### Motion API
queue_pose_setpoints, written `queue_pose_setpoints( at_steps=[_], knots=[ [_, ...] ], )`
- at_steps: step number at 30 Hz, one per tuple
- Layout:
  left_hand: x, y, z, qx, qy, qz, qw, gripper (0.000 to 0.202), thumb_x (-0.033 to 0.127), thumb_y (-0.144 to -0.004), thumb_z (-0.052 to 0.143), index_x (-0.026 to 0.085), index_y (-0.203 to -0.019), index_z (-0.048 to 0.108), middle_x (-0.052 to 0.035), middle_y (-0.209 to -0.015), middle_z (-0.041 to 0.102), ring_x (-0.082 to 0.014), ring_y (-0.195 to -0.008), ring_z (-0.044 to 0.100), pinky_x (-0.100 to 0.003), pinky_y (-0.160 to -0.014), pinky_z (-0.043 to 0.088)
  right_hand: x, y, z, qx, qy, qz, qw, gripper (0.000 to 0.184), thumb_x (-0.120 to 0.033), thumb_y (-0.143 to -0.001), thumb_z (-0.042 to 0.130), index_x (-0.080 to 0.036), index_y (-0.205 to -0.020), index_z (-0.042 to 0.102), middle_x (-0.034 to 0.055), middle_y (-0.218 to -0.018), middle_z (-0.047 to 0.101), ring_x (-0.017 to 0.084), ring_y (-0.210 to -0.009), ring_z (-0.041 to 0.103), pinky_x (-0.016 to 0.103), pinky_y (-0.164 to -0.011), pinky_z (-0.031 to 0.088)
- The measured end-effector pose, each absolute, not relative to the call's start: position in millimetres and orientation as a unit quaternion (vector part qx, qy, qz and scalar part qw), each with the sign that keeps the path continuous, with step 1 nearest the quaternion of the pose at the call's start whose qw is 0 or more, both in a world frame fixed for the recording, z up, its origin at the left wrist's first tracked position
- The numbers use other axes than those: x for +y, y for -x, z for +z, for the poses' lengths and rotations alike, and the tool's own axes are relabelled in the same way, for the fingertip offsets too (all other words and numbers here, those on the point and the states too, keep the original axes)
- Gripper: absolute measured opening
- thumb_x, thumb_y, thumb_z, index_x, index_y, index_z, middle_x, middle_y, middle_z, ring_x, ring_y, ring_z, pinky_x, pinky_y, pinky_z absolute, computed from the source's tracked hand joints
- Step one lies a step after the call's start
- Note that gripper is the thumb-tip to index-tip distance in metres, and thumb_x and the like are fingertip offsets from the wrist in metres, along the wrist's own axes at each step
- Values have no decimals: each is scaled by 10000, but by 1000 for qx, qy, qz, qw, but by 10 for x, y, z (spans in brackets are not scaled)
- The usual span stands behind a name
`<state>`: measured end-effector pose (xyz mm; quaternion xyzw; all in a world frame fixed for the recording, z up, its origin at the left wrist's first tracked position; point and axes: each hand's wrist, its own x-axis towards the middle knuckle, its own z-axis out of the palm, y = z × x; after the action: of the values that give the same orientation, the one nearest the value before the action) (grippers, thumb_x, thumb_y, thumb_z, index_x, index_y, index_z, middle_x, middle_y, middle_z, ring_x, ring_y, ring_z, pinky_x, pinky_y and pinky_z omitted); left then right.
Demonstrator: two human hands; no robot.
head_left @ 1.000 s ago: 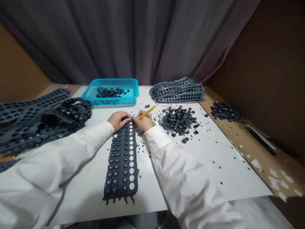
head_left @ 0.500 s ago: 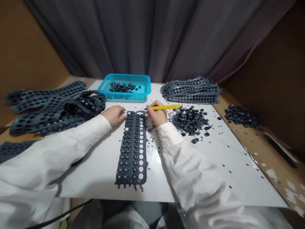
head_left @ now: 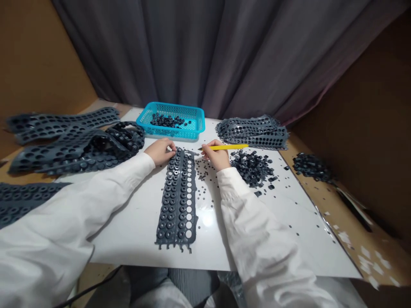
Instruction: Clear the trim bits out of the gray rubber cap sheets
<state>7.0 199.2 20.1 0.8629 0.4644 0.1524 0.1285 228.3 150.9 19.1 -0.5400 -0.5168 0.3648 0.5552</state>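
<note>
A long dark rubber strip (head_left: 178, 196) studded with small rings lies lengthwise on the white table (head_left: 128, 231); its right column shows empty holes. My left hand (head_left: 160, 150) rests with curled fingers on the strip's far left corner. My right hand (head_left: 216, 156) is closed on a yellow pencil-like tool (head_left: 229, 147), held just right of the strip's far end, its tip pointing left. A pile of loose black rings (head_left: 252, 166) lies right of that hand.
A blue basket (head_left: 171, 121) with some rings stands at the back. A stack of emptied strips (head_left: 253, 130) lies behind the pile. More strips (head_left: 73, 143) are heaped at the left. Small punched bits speckle the table; another ring heap (head_left: 310, 166) sits on the brown ledge at the right.
The view swung left and dipped. My right hand drew back from the strip's top edge to its right side, and the yellow tool turned to lie level.
</note>
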Motion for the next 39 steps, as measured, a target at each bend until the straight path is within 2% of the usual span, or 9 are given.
queue_pose_setpoints(
  at_steps=[3, 6, 10, 16, 23, 27, 31, 36, 39],
  knots=[
    [1984, -118, 241, 453, -871, 152, 109, 244, 264, -717, 527, 153, -914, 619, -100, -982, 576, -260, -947, 545, -386, -863, 428, 1510, -2252, 31, -531, 551, 365, 530, 206, -339, -672, 627, -206, -620, 478, -54, -484, 569, 104, -413, 519, 219, -443, 433],
    [1986, -275, 271, 415, -892, 143, 106, 287, 241, -720, 521, 164, -976, 624, -96, -1040, 580, -265, -1022, 523, -383, -897, 412, 1499, -2235, -67, -545, 559, 363, 508, 208, -346, -663, 640, -203, -607, 500, -46, -490, 574, 109, -418, 518, 230, -460, 442],
    [2055, -518, 264, 361, -919, 104, 120, 245, 280, -697, 588, 172, -900, 673, -65, -923, 640, -239, -930, 569, -321, -829, 438, 1492, -2219, -118, -548, 569, 358, 498, 205, -353, -674, 627, -207, -624, 493, -48, -491, 571, 111, -411, 522, 227, -444, 437],
    [2194, -624, 246, 330, -934, 48, 132, 291, 240, -661, 611, 161, -925, 704, -33, -784, 687, -172, -696, 600, -243, -649, 436, 1497, -2169, -144, -539, 573, 364, 498, 208, -315, -688, 608, -216, -619, 438, -50, -503, 587, 113, -416, 555, 223, -441, 453],
    [2199, -652, 293, 310, -945, 17, 100, 266, 227, -671, 605, 172, -907, 715, -36, -799, 693, -174, -719, 611, -239, -648, 430, 1485, -2150, -114, -527, 573, 380, 499, 210, -308, -697, 595, -217, -619, 422, -45, -512, 588, 114, -416, 562, 222, -436, 460],
    [2133, -698, 346, 294, -954, -3, 56, 212, 220, -691, 584, 194, -854, 717, -55, -801, 675, -207, -755, 610, -276, -681, 429, 1501, -2149, -127, -561, 586, 342, 474, 194, -262, -695, 569, -219, -596, 408, -47, -508, 569, 111, -433, 552, 218, -449, 440],
    [2096, -744, 371, 270, -962, -22, 22, 145, 200, -711, 575, 167, -775, 702, -87, -788, 654, -246, -794, 609, -319, -715, 431, 1546, -2137, -174, -569, 598, 314, 469, 183, -201, -662, 557, -219, -564, 403, -56, -484, 529, 108, -456, 521, 215, -474, 413],
    [2145, -747, 334, 239, -971, -26, 16, 97, 188, -743, 573, 179, -726, 668, -60, -770, 644, -208, -811, 602, -292, -751, 429, 1564, -2126, -180, -571, 610, 287, 469, 186, -167, -633, 551, -218, -538, 398, -57, -475, 501, 116, -491, 505, 223, -506, 405],
    [2168, -725, 291, 218, -976, -10, 23, 144, 129, -772, 528, 162, -687, 640, -80, -746, 639, -208, -811, 593, -306, -774, 424, 1552, -2129, -157, -571, 612, 282, 469, 181, -151, -626, 543, -217, -529, 405, -56, -469, 493, 117, -491, 498, 225, -511, 402]
  ],
)
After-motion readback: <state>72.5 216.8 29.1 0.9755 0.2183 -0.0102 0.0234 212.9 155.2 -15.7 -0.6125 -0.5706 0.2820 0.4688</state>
